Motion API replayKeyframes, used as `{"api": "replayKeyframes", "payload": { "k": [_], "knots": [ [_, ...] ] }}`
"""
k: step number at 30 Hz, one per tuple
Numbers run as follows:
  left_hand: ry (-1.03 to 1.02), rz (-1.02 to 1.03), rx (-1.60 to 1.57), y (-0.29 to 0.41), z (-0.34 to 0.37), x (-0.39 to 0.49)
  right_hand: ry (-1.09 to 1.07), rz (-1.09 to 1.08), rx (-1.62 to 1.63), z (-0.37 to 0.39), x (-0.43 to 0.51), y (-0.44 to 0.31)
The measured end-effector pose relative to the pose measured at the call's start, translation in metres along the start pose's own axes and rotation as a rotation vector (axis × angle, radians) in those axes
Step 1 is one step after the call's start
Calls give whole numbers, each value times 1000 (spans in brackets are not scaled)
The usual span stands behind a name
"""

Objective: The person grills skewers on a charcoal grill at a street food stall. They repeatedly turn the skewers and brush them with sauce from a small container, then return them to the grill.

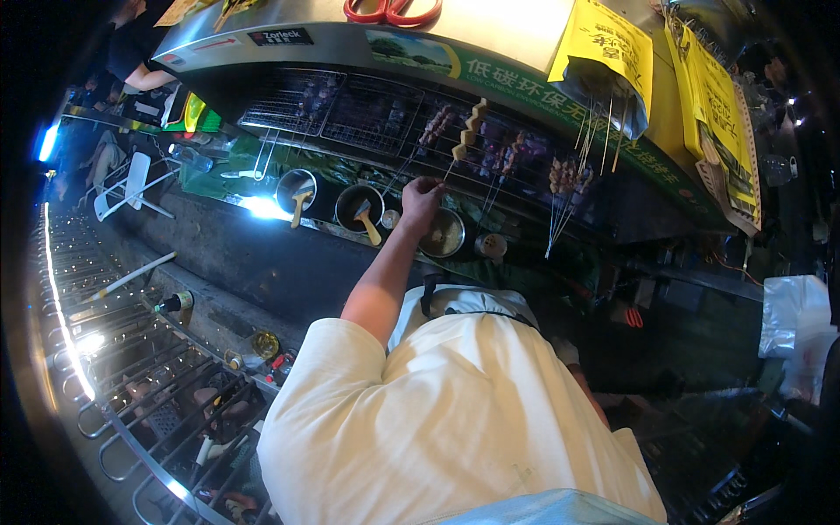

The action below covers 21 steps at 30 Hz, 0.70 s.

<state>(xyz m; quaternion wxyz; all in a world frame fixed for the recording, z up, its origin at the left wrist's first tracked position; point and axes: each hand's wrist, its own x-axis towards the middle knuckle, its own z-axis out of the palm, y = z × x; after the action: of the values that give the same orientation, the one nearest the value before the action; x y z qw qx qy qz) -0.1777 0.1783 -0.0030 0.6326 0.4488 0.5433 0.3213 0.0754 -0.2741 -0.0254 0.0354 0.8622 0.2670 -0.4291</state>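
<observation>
My left hand (pixel 422 200) pinches the thin stick of a skewer of pale, yellowish cubes (pixel 468 134), which rests over the long charcoal grill (pixel 374 105). To its left on the grill lies a meat skewer (pixel 435 126). More meat skewers (pixel 512 154) lie to its right, and a bunch of meat skewers (pixel 566 176) sits further right. Just under my left wrist is a metal bowl of pale liquid (pixel 445 236). My right forearm (pixel 586 394) hangs beside my body, and the right hand is out of view.
Two metal pots (pixel 283 191) (pixel 341 213) hold basting brushes (pixel 298 207) (pixel 369 223). A shaker jar (pixel 491 246) stands right of the bowl. Above the grill, a metal hood (pixel 512 33) carries red-handled scissors (pixel 392 12) and yellow printed bags (pixel 607 59) with sticks. Another person's arm (pixel 147 77) shows upper left.
</observation>
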Motion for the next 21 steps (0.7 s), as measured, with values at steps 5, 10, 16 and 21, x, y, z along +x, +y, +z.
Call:
{"api": "replayKeyframes", "payload": {
  "k": [5, 10, 16, 21],
  "knots": [
    [111, 257, 355, 18, -4, -1, 6, 210, 382, -3, -7, -5],
    [272, 390, 526, 19, 1, -2, -42, 175, 272, -5, -5, -3],
    [297, 382, 593, 13, 5, 1, 86, 268, 347, -3, -23, -20],
    [270, 376, 612, 18, 4, -1, 9, 152, 169, 0, -8, 0]
  ]
}}
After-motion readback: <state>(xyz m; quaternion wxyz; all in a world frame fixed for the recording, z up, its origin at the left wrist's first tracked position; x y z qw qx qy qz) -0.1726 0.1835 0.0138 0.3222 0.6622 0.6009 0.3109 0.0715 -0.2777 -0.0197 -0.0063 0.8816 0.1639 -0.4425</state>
